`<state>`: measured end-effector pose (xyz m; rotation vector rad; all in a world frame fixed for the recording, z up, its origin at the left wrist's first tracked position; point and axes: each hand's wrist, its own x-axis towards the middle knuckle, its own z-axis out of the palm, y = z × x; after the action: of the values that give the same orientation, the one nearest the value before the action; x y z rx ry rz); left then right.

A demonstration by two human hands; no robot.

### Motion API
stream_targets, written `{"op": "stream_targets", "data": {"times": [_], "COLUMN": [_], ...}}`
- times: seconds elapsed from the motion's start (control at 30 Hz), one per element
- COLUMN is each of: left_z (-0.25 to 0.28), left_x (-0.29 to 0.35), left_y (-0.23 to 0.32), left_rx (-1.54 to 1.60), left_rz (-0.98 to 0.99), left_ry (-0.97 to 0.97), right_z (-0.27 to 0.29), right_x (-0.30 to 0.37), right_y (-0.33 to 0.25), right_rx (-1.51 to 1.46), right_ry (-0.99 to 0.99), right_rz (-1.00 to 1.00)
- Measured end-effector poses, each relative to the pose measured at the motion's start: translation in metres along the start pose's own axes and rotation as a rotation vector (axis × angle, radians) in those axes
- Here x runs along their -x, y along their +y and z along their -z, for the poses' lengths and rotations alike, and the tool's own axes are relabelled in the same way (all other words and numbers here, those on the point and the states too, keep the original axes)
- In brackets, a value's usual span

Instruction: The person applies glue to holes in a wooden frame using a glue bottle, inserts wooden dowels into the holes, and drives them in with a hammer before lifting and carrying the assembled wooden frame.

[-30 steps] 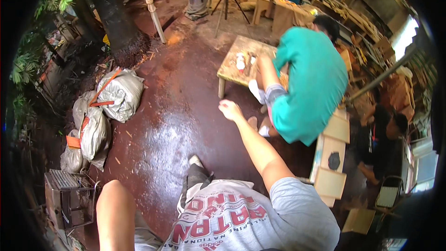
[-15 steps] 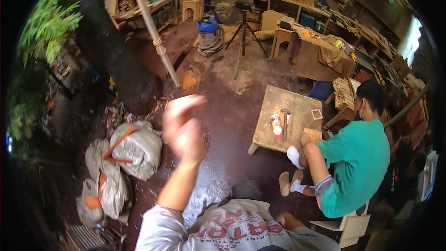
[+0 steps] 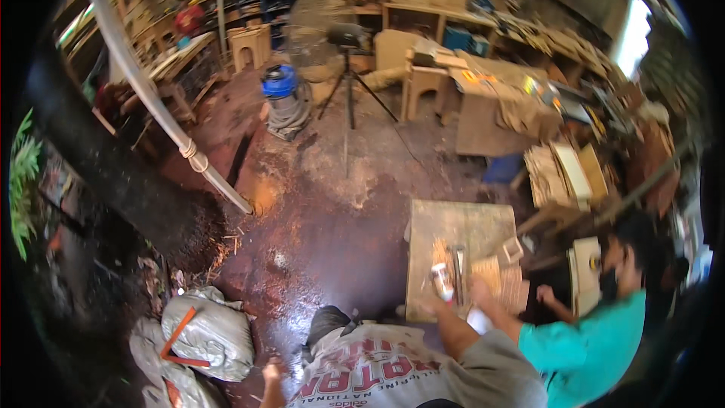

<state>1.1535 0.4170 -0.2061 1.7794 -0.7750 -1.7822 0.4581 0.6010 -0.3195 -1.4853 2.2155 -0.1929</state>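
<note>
My right hand [image 3: 435,305] reaches to the near edge of a low wooden table [image 3: 461,219], close to the red cap of a white bottle [image 3: 441,278]. Blur hides its fingers, so whether it touches the bottle does not show. Beside the bottle lie a hammer [image 3: 460,260] and a heap of small wooden pieces [image 3: 440,248]. Thin wooden panels [image 3: 487,273] and a small square frame [image 3: 513,249] are farther right. Low at my left side, my left hand [image 3: 273,372] is small and blurred, away from the table.
A co-worker in a green shirt [image 3: 604,340] sits at the right, one hand by the panels. Filled sacks [image 3: 219,336] lie at the lower left. A slanted pole [image 3: 170,125], a tripod [image 3: 349,98] and a blue-topped shop vacuum [image 3: 283,98] stand ahead.
My left hand has dropped from in front of me to my left side. My right hand has come forward to the table, which is nearer. The co-worker leans lower, with one arm stretched toward the panels.
</note>
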Motion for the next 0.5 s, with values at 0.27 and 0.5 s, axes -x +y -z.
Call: {"op": "stream_targets", "data": {"times": [0.27,0.5], "left_z": [0.001,-0.177], "left_x": [-0.169,-0.416], "left_y": [0.139,0.377], "left_rx": [-0.345,-1.054], "left_rz": [0.278,0.015], "left_ry": [0.535,-0.468], "right_z": [0.312,0.243], "right_x": [-0.43,-0.571], "right_y": [-0.388,-0.327], "right_rx": [-1.219,-1.113], "right_ry": [0.08,-0.001], "right_rz": [-0.028,-0.088]}}
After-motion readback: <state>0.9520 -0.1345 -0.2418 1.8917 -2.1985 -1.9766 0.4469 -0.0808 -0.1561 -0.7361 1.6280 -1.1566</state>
